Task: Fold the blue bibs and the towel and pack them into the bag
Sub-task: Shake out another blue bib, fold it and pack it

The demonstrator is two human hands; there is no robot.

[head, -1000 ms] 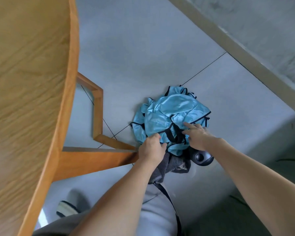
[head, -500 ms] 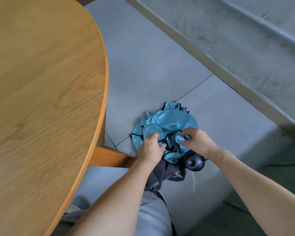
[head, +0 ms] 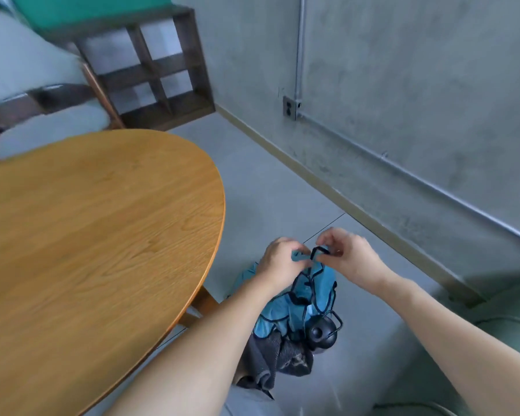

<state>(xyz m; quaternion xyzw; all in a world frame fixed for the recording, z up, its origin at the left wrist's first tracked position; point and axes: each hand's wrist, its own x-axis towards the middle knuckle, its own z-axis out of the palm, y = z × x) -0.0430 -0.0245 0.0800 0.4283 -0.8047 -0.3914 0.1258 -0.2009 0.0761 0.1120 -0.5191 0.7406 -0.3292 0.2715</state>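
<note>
- Both arms reach fwd, hands raised side by side over the floor [head: 270, 187], just right of the round wood table [head: 96, 235].
- Left hand [head: 279, 262]: back facing cam, fingers curled, gripping the top of the blue bibs [head: 285, 307].
- Right hand [head: 347, 256]: thumb + fingers pinching a black trim loop of the bibs, wrist bent inward.
- Bibs hang bunched below the 2 hands.
- Dark grey towel [head: 270, 355] under the bibs, beside a black round thing [head: 321, 333].
- Bag: can't tell.
</note>
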